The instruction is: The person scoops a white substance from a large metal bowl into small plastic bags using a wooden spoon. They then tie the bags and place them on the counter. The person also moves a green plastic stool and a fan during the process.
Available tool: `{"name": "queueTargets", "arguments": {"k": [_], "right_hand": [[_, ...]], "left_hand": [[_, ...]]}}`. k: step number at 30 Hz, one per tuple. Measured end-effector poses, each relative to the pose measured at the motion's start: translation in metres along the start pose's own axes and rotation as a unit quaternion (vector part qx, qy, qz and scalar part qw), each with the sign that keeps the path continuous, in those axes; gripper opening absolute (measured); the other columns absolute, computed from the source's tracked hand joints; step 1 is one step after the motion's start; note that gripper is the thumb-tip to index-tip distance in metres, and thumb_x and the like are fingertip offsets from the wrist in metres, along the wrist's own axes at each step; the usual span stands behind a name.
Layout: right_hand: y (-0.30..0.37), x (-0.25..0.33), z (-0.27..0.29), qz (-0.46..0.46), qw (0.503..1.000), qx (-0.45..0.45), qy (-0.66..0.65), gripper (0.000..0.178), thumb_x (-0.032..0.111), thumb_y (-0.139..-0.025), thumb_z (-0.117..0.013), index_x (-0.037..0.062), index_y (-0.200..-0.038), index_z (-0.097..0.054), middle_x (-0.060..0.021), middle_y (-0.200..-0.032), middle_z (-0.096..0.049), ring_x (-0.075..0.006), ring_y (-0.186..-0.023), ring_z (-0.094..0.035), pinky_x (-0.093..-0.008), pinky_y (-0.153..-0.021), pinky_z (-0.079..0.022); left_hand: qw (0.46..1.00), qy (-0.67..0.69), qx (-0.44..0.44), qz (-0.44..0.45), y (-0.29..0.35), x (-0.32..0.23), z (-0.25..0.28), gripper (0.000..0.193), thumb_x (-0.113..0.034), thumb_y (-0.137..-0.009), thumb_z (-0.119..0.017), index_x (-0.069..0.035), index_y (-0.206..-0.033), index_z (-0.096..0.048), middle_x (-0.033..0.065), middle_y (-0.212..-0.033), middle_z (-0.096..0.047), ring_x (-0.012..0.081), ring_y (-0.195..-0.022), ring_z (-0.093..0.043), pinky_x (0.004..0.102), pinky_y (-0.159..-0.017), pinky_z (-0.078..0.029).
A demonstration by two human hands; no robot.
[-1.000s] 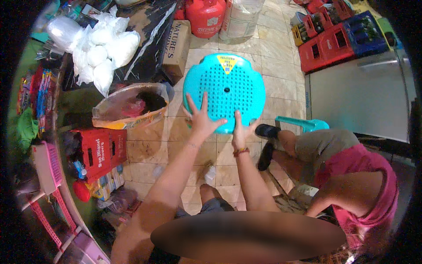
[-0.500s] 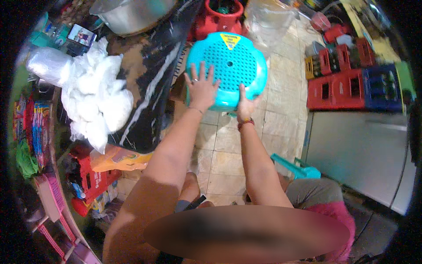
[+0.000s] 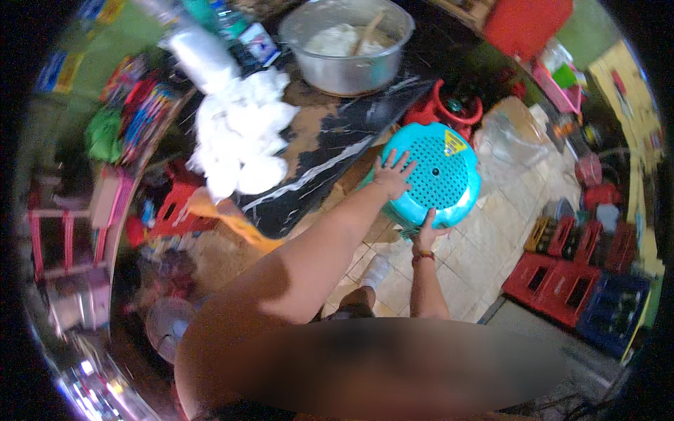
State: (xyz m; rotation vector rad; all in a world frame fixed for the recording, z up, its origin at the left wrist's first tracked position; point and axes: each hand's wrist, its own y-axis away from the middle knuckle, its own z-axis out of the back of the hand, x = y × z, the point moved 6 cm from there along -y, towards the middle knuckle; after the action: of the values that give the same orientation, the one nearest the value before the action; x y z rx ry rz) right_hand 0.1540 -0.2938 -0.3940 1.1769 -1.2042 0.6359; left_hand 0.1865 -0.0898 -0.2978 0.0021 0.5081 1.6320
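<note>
A turquoise plastic stool point(image 3: 439, 184) with a round, perforated seat and a yellow sticker stands beside the table. My left hand point(image 3: 394, 179) lies flat on the near left part of the seat, fingers spread. At the near rim, my right hand point(image 3: 425, 235) grips the stool, thumb on top and the other fingers mostly hidden below. A red gas cylinder point(image 3: 449, 112) is just behind the stool. To the left, the black marbled table point(image 3: 316, 172) carries a pile of white plastic bags point(image 3: 242, 133).
A large metal pot point(image 3: 344, 70) holding white contents and a wooden spoon point(image 3: 368, 34) stands on the table. Behind the pile is a phone point(image 3: 260, 43). Red crates point(image 3: 544, 281) and a blue crate point(image 3: 611, 309) are at right; a clear plastic bag point(image 3: 512, 133) sits beyond the stool.
My view has swung left and tilted up, so the table and pot show more fully. Both hands stay on the stool, which now appears farther right and lower.
</note>
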Motion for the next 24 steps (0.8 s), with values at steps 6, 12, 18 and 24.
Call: {"name": "queueTargets", "arguments": {"k": [6,12,18,24], "right_hand": [[0.065,0.097,0.024,-0.198,0.757,0.438,0.442,0.047,0.033,-0.083,-0.070,0.0000,-0.115,-0.059,-0.0094,-0.114,-0.062,-0.0190,-0.103,-0.056,-0.0310,-0.085,-0.045],[0.277,0.390,-0.113,0.205,0.641,0.740,-0.003,0.048,0.043,-0.085,-0.063,0.0004,-0.106,-0.065,-0.0183,-0.113,-0.062,-0.0269,-0.101,-0.061,-0.0384,-0.088,-0.047],[0.383,0.492,-0.155,0.365,0.412,0.794,-0.258,0.043,0.042,-0.087,-0.059,0.0042,-0.107,-0.066,-0.0174,-0.116,-0.061,-0.0288,-0.104,-0.058,-0.0399,-0.090,-0.045],[0.415,0.497,-0.218,0.425,0.355,0.793,-0.255,0.039,0.040,-0.090,-0.056,0.0081,-0.108,-0.067,-0.0164,-0.119,-0.060,-0.0306,-0.107,-0.056,-0.0414,-0.092,-0.043]], "left_hand": [[0.971,0.180,0.151,-0.044,0.096,-0.015,0.018,0.017,-0.020,-0.078,-0.062,-0.007,-0.088,-0.068,0.0177,-0.093,-0.064,0.0327,-0.083,-0.062,0.0436,-0.070,-0.048],[0.900,0.368,-0.173,0.159,0.260,0.087,0.066,0.044,-0.044,-0.088,-0.056,-0.002,-0.076,-0.065,0.0199,-0.071,-0.062,0.0364,-0.069,-0.062,0.0441,-0.064,-0.047],[0.779,0.307,-0.394,0.378,0.340,0.156,0.135,0.038,-0.035,-0.090,-0.057,-0.001,-0.072,-0.061,0.0188,-0.066,-0.059,0.0336,-0.060,-0.060,0.0398,-0.057,-0.046],[0.703,0.404,-0.466,0.354,0.322,0.209,0.126,0.037,-0.034,-0.091,-0.057,0.001,-0.078,-0.064,0.0113,-0.064,-0.063,0.0177,-0.058,-0.058,0.0327,-0.058,-0.046]]}}
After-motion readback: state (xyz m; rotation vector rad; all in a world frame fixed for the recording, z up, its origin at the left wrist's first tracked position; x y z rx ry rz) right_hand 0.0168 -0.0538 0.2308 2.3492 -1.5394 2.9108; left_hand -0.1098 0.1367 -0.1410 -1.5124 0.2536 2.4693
